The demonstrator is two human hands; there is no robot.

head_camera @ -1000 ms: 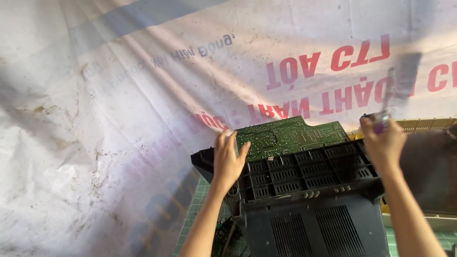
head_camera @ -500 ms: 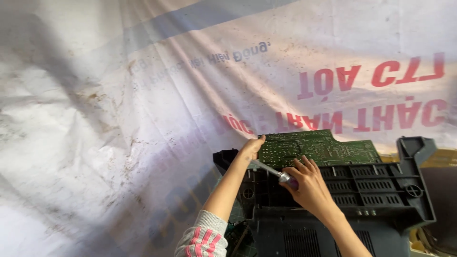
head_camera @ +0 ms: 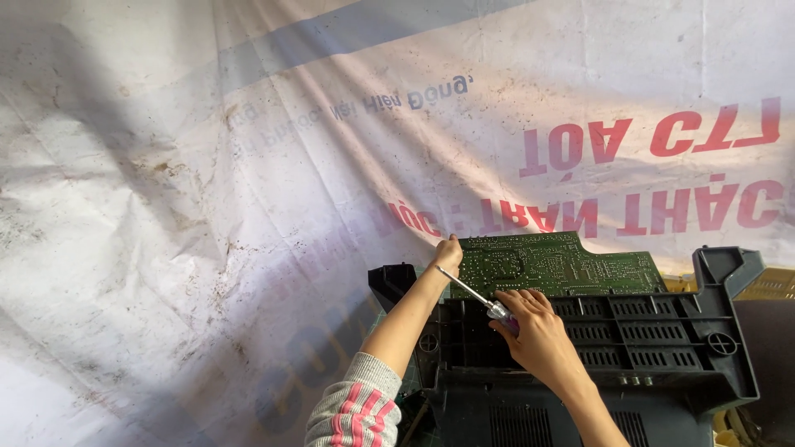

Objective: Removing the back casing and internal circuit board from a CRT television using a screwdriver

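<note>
Two hands work at the board [head_camera: 556, 265]. Right hand [head_camera: 537, 329], clenched round a screwdriver [head_camera: 474, 294], lies just below the board, tip at its left edge. Left hand [head_camera: 448, 253] grips the board's left corner, apparently pinching it. Board sits atop a black casing [head_camera: 662, 348]; white tarp [head_camera: 207, 182] behind.

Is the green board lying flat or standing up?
Lying about flat. The green circuit board rests on the black plastic frame, its left edge touched by the left hand.
</note>
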